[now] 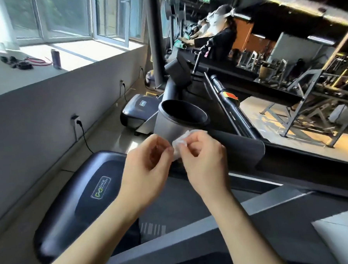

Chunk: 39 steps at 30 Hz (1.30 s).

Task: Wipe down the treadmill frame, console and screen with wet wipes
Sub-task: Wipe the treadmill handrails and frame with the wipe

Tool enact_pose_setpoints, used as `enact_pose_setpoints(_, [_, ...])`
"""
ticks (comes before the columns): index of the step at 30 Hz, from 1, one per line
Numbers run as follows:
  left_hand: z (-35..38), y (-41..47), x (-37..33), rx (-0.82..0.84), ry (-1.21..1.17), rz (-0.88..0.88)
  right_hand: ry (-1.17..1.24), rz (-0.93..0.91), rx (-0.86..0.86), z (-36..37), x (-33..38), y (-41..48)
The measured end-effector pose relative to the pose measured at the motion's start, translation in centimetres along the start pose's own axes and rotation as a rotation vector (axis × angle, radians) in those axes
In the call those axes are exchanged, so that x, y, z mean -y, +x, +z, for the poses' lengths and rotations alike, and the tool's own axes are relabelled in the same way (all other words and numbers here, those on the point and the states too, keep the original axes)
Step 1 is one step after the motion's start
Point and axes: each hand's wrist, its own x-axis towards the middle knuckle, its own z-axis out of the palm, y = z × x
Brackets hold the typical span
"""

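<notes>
Head view: 2 bare hands meet in front of the treadmill console (pixel 240 148), just below its round black cup holder (pixel 183 113). The right hand (pixel 203 160) pinches a crumpled white wet wipe (pixel 179 144) between thumb and forefinger. The left hand (pixel 148 165) has its fingers curled against the wipe's left edge; I cannot tell whether it really grips it. The wipe is in the air between the hands, close to the holder's grey wall. Below left is the dark motor cover (pixel 81 189) with a green logo. A bottle (pixel 56 58) stands on the sunlit windowsill (pixel 34 66).
</notes>
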Motion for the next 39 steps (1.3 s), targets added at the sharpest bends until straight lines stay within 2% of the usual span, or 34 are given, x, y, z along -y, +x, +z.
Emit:
enact_pose_setpoints(3, [1.1,0.1,-0.6,0.051,-0.302,-0.282,-0.189,0.018,0.19,0.1,-0.5,-0.4])
enact_pose_setpoints(6, [1.7,0.2,-0.8,0.057,-0.413,-0.384,-0.101,0.064,0.277,-1.2,-0.4,0.0])
enact_pose_setpoints(8, [2.2,0.3,-0.8,0.04,-0.384,-0.346,-0.045,0.051,0.296,-2.2,0.3,0.0])
enact_pose_setpoints(11, [3.5,0.0,-0.8,0.006,-0.23,-0.245,-0.103,-0.012,0.242,-3.5,0.5,0.3])
enact_pose_setpoints(14, [4.6,-0.1,-0.9,-0.085,-0.051,-0.095,-0.212,-0.141,-0.013,-5.0,-0.1,1.3])
enact_pose_setpoints(17, [4.9,0.8,-1.7,-0.17,0.136,0.151,-0.342,-0.258,-0.258,-5.7,-1.3,2.9])
enact_pose_setpoints(20, [5.1,1.1,-1.1,-0.182,0.22,0.276,-0.405,-0.33,-0.215,-4.4,-3.3,3.4])
enact_pose_setpoints(25, [5.1,-1.9,4.1,-0.137,0.36,0.284,-0.481,-0.441,-0.197,-3.7,-5.4,3.5])
enact_pose_setpoints(28, [4.9,-1.7,3.6,-0.165,0.3,0.227,-0.516,-0.462,-0.195,-3.9,-5.5,3.6])
enact_pose_setpoints(34, [3.5,2.2,0.1,-0.312,0.102,0.257,-0.57,-0.471,-0.213,-3.8,-5.7,3.3])
enact_pose_setpoints(39, [3.4,-1.3,4.1,-0.154,0.237,0.227,-0.588,-0.494,-0.24,-3.7,-5.9,3.4])
